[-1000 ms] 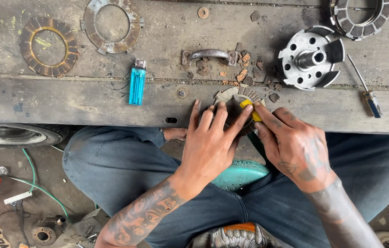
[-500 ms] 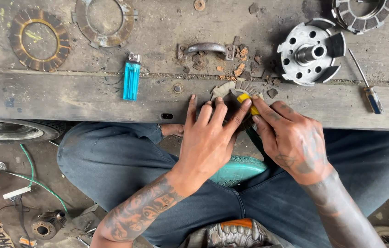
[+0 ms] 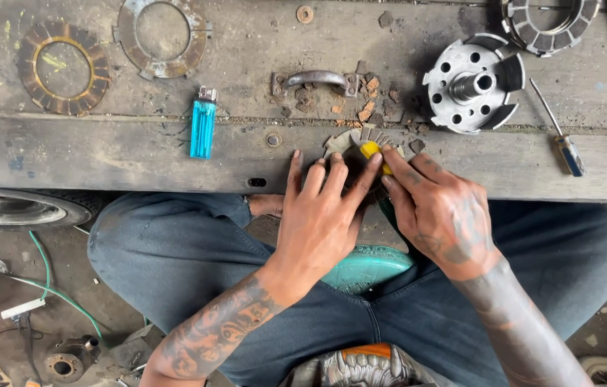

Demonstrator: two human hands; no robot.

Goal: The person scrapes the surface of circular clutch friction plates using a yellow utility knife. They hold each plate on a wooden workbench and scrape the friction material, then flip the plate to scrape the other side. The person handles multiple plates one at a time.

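Observation:
My left hand (image 3: 318, 208) lies fingers-down over a small toothed metal part (image 3: 343, 140) at the front edge of the worn wooden bench (image 3: 103, 161), pressing it there. My right hand (image 3: 440, 208) pinches a yellow-handled tool (image 3: 369, 150) against the same part, with thumb and forefinger meeting the left fingertips. Most of the part and the tool's tip are hidden under the fingers. Both forearms come up over my blue-jeaned knees.
On the bench are a blue lighter (image 3: 203, 129), a rusty toothed ring (image 3: 63, 68), a flat ring plate (image 3: 162, 37), a bolted metal handle (image 3: 316, 79), a silver rotor (image 3: 474, 84), a screwdriver (image 3: 558, 132) and rust crumbs. A tyre (image 3: 17, 208) lies lower left.
Both hands stay on the part at the bench edge; only the fingers shift slightly.

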